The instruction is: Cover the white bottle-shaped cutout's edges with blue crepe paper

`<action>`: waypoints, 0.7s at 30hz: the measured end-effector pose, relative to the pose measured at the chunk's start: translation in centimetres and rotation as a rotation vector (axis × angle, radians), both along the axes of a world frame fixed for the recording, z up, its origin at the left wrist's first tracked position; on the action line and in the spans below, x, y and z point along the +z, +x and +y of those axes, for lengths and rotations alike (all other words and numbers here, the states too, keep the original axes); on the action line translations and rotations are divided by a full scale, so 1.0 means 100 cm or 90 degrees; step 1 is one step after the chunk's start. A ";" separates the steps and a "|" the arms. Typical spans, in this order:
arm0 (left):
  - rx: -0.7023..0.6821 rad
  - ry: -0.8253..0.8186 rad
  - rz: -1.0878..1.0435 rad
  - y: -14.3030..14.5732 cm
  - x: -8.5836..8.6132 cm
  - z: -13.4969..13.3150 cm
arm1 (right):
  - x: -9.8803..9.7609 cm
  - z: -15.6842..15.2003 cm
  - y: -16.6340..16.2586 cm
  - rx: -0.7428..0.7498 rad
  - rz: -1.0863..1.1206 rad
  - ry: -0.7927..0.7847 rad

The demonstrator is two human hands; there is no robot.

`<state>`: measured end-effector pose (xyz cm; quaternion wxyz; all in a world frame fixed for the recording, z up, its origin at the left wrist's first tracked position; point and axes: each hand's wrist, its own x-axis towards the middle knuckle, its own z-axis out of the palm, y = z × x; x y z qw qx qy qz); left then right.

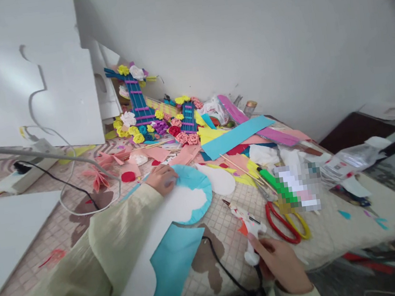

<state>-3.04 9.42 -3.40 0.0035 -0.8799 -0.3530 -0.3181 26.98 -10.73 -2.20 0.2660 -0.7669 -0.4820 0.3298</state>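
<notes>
A white cut-out board [163,220] with rounded ends lies on the table, with blue crepe paper [197,179] folded over its far rounded edge. More of the blue paper spreads out under its near end. My left hand [163,179], fingers bent and close together, presses the paper at the board's far left edge. My right hand [281,260] is closed around the handle of a white hot glue gun [253,225], whose dark nozzle points up and left, apart from the board. Red-handled scissors [282,224] and a yellow-handled pair [299,226] lie right of the gun.
Paper-flower decorations with blue panels [136,100] lean on the wall. Blue, pink and yellow paper strips [238,138] crowd the back. A power strip [26,173] with cords sits left, near a white board [13,240]. The glue gun's black cord [223,266] trails along the front.
</notes>
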 end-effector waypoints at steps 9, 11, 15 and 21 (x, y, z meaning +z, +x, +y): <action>-0.082 -0.018 0.040 -0.001 -0.002 0.012 | 0.006 0.008 0.004 -0.150 0.264 0.103; -0.094 -0.018 0.041 -0.002 -0.004 0.014 | 0.013 0.013 0.001 -0.209 0.389 0.201; -0.105 -0.013 0.033 -0.006 -0.003 0.019 | 0.030 0.025 -0.012 -0.200 0.515 0.293; -0.128 -0.017 0.038 -0.008 0.000 0.023 | 0.050 0.045 -0.037 -0.048 0.579 0.311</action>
